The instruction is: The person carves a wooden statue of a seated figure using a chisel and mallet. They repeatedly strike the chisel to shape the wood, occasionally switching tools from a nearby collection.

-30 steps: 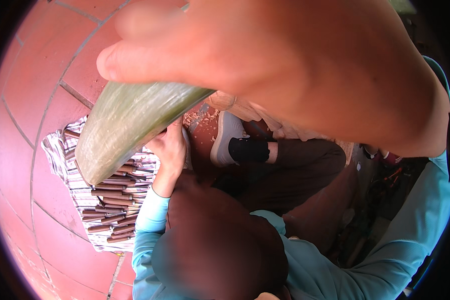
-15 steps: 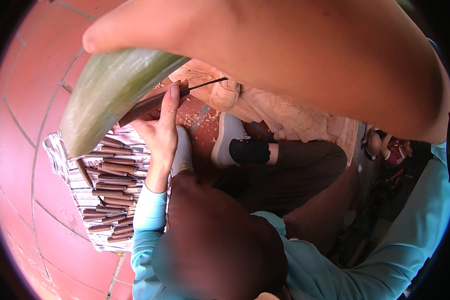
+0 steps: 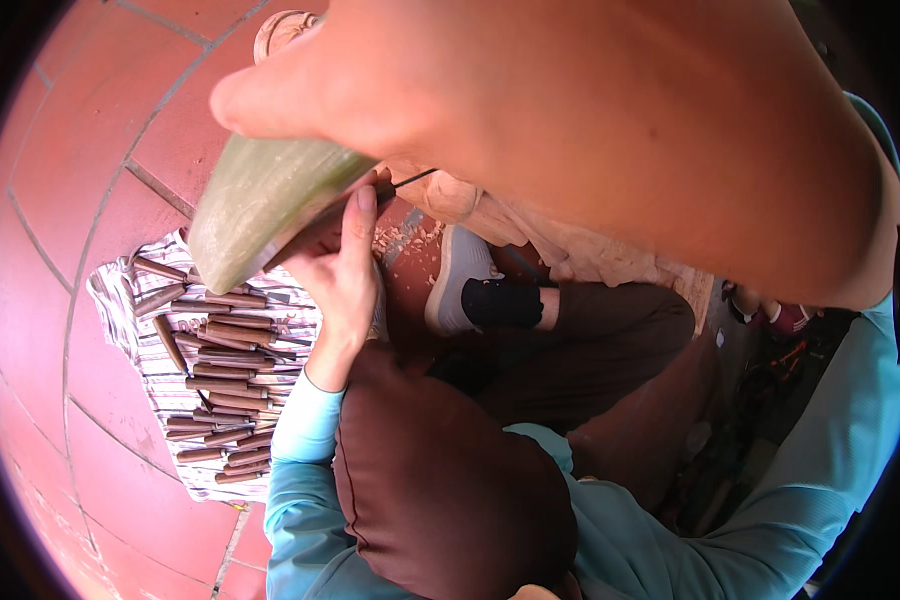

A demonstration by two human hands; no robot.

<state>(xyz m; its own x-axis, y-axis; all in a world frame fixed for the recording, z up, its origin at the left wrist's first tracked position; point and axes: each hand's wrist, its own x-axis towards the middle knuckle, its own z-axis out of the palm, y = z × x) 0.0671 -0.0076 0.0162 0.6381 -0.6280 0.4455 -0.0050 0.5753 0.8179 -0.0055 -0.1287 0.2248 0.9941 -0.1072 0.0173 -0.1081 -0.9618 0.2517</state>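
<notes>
My right hand (image 3: 590,130) fills the top of the view, very close to the camera, and is closed around a pale green tapered tool (image 3: 260,200) that points down and left. Below it my left hand (image 3: 345,270) grips a thin dark chisel (image 3: 410,180), its tip against a pale carved wood piece (image 3: 580,255) lying over my legs. Wood chips (image 3: 410,240) are scattered on the floor by the carving.
A striped cloth (image 3: 160,400) on the red floor tiles (image 3: 70,150) at left holds several wood-handled chisels (image 3: 230,365). My grey shoe (image 3: 455,270) and brown-trousered knee (image 3: 450,480) sit in the middle. Dark clutter lies at the right edge (image 3: 780,370).
My left hand has come up from the cloth with the chisel and set it against the carving. My right hand and the green tool have shifted rightward.
</notes>
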